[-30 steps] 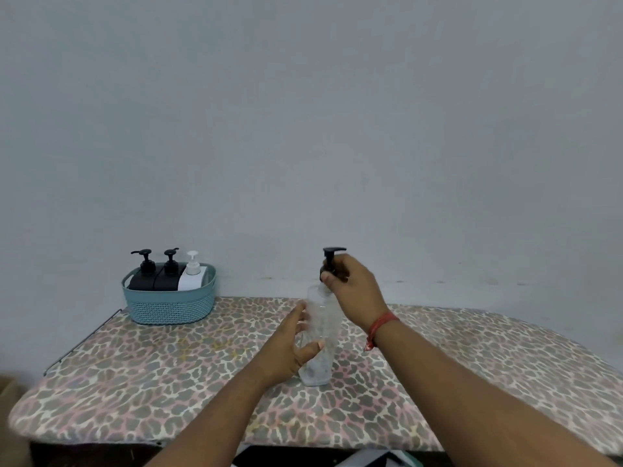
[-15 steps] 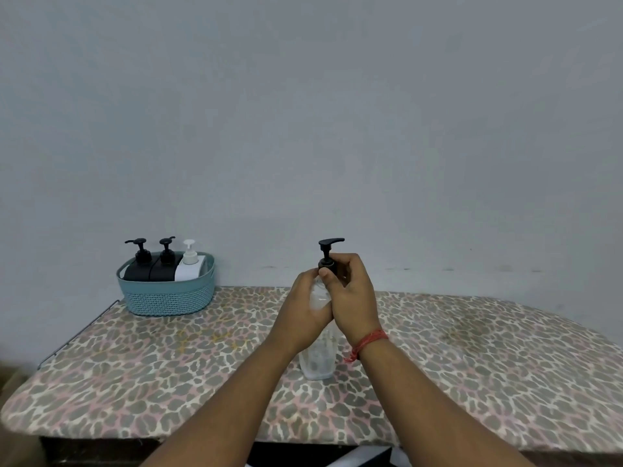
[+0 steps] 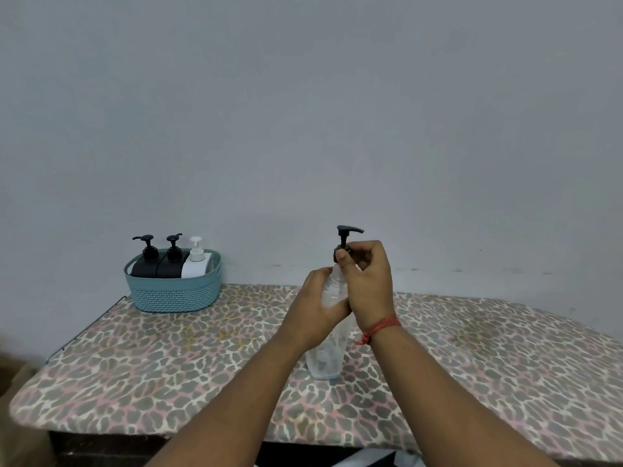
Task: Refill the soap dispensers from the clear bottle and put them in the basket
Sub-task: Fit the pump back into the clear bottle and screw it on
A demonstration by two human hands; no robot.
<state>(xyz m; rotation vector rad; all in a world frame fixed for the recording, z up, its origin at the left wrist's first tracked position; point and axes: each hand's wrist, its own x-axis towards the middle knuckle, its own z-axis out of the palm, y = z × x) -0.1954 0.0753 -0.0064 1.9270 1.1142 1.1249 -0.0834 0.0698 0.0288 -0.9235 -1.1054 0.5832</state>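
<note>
A clear bottle stands upright on the table's middle, topped by a black pump. My left hand grips the bottle's upper body. My right hand pinches the pump's collar at the bottle's neck, with a red thread around its wrist. At the back left a teal basket holds two black soap dispensers and one white dispenser, all upright.
The table wears a leopard-print cover and stands against a plain grey wall. Its left edge has a thin wire rim. A brown object sits below the table's left corner.
My left hand slid up from the bottle's lower body to its upper part, beside my right hand. The pump nozzle has turned from pointing left to pointing right.
</note>
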